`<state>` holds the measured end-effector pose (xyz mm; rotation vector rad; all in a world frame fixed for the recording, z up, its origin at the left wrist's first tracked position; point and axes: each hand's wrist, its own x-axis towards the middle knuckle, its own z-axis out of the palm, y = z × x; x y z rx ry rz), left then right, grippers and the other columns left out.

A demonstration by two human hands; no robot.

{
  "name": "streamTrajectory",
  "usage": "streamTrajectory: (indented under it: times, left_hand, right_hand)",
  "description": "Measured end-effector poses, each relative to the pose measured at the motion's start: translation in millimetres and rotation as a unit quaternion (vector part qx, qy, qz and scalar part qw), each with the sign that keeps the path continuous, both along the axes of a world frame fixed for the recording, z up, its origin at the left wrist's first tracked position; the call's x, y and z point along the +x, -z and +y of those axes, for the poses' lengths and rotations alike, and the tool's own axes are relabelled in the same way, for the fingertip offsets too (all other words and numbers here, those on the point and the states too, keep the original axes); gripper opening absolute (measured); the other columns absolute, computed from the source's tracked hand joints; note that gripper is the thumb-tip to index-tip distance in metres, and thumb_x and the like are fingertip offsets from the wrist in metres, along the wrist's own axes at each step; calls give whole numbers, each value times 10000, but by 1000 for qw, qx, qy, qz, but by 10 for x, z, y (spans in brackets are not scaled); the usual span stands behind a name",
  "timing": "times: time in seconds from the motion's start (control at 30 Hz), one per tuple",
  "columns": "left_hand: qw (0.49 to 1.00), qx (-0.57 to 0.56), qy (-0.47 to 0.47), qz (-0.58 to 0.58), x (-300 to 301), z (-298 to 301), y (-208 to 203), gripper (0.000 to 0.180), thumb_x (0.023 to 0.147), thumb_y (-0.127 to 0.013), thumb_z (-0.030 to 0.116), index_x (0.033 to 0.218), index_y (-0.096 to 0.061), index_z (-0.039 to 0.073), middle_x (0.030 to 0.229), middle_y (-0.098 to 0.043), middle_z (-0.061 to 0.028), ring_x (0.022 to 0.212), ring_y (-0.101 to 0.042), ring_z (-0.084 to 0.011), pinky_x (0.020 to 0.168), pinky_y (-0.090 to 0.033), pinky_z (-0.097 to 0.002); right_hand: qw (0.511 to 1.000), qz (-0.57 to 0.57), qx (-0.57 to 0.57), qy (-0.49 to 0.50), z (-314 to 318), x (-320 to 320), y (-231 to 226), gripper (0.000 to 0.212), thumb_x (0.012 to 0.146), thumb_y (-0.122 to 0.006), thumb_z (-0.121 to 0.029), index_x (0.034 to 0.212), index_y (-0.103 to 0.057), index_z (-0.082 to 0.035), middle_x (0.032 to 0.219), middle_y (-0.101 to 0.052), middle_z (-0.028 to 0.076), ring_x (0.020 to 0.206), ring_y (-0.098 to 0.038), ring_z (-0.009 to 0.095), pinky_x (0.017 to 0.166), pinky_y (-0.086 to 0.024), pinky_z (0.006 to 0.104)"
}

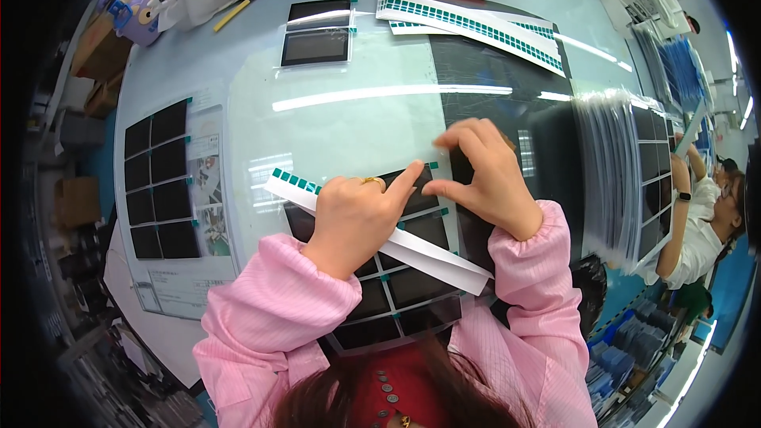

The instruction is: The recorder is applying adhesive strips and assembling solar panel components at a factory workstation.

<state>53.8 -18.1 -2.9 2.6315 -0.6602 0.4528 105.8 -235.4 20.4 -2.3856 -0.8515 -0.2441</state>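
In front of me lies a clear sheet with rows of black rectangular panels (pixel 411 287), small green tabs marking their edges. My left hand (pixel 354 218), a ring on one finger, is curled over a white strip of green stickers (pixel 440 263) that slants across the panels. Its index finger stretches out to the sheet's top edge, close by a green tab (pixel 433 165). Just right of that fingertip, my right hand (pixel 490 178) hovers with thumb and fingers apart, nothing visible between them. The strip's middle is hidden beneath the left hand.
More sticker strips (pixel 476 24) lie at the back. Other black panels rest at the far middle (pixel 317 46) and left (pixel 161 182). A tall stack of clear sheets (pixel 610 174) stands right, beside a seated person (pixel 697 230). A purple container (pixel 136 22) occupies the far left.
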Motion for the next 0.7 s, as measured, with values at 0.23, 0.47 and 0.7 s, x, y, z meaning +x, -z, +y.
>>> streamTrajectory:
  times: [0.23,0.47,0.7]
  left_hand:
    - [1000,-2,-6,-3,-15,87,-14,329,873,-755,222,1198,-745,172,556,-578,-2,485,-597,-197,473,-438,-353]
    - [994,-42,-29,98,-61,658,-186,405,905,-760,300,1279,-687,162,577,-597,-74,501,-597,-275,497,-448,-394]
    - [991,5,5,134,-157,868,-147,528,892,-764,354,1361,-639,148,685,-664,-63,593,-663,-263,534,-481,-379]
  right_hand:
    - [994,-16,-39,103,125,-50,280,430,828,-835,-293,1154,-633,-97,1159,-611,88,1067,-570,307,901,-442,413]
    - [992,-19,-45,117,146,-19,308,407,835,-828,-302,1113,-630,-79,1119,-613,94,1052,-575,305,890,-439,420]
    - [982,-50,-92,154,379,-82,228,489,819,-834,-402,1104,-605,-77,1063,-607,94,1027,-572,304,845,-424,417]
